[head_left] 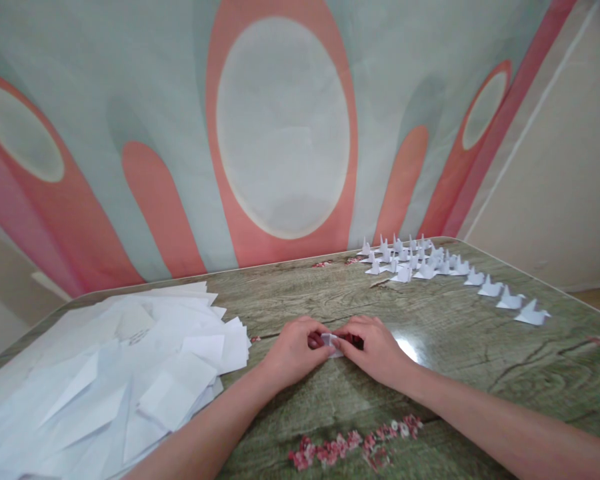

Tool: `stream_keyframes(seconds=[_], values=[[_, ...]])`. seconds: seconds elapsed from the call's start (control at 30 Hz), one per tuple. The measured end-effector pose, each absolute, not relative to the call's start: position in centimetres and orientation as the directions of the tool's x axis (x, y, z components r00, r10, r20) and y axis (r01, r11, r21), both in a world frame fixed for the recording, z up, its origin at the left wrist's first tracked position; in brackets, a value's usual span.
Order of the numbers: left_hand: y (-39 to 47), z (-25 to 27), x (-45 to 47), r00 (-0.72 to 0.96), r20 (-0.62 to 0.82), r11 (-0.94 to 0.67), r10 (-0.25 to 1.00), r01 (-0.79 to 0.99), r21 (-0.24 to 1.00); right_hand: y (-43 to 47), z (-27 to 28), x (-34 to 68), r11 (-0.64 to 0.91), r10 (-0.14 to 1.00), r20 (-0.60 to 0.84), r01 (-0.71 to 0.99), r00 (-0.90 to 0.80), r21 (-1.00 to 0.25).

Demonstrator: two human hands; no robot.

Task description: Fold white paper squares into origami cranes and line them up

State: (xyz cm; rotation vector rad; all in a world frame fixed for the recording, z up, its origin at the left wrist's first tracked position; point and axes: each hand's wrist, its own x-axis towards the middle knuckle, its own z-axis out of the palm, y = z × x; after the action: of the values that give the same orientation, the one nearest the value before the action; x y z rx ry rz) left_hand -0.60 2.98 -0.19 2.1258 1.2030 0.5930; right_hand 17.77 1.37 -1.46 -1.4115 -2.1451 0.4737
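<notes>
- Right between the two hands sits the paper (331,340), small, white and folded, held at or just above the table; which of the two I cannot tell
- Left hand (299,348): thumb and forefinger pinching the paper's left side, the other fingers curled in behind
- Right hand (370,348): thumb and forefinger pinching the paper's right side, its thumb tip covering part of it, the other fingers bent
- Just right of the right hand, a bright glare (408,349) on the table (475,380), which is greenish with a wood-like grain
- Nearer the body than both hands, between the forearms, a strip of pink flowers (337,450)
- Left of the left hand, a broad heap of white sheets (175,393), overlapping at all angles, partly behind the left forearm
- Beyond the right hand and off to its right, many white folded birds (427,269), crowded at the far end, then trailing in a line toward the right
- Farthest ahead of both hands, a backdrop (283,133) with coral shapes and pale ovals
</notes>
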Motion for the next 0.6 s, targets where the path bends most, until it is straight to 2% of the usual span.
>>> stream_keyframes(seconds=[0.33, 0.6], values=[[2.72, 0.28, -0.12, 0.48, 0.094, -0.41, 0.872, 0.613, 0.675, 1.53, -1.94, 18.03, 0.415, 0.91, 0.239, 0.731, -0.34, -0.542], [3.08, -0.21, -0.46, 0.487, 0.06, -0.368, 0.871, 0.568, 0.736, 1.46, -2.09, 18.08, 0.424, 0.906, 0.251, 0.728, -0.342, -0.539]])
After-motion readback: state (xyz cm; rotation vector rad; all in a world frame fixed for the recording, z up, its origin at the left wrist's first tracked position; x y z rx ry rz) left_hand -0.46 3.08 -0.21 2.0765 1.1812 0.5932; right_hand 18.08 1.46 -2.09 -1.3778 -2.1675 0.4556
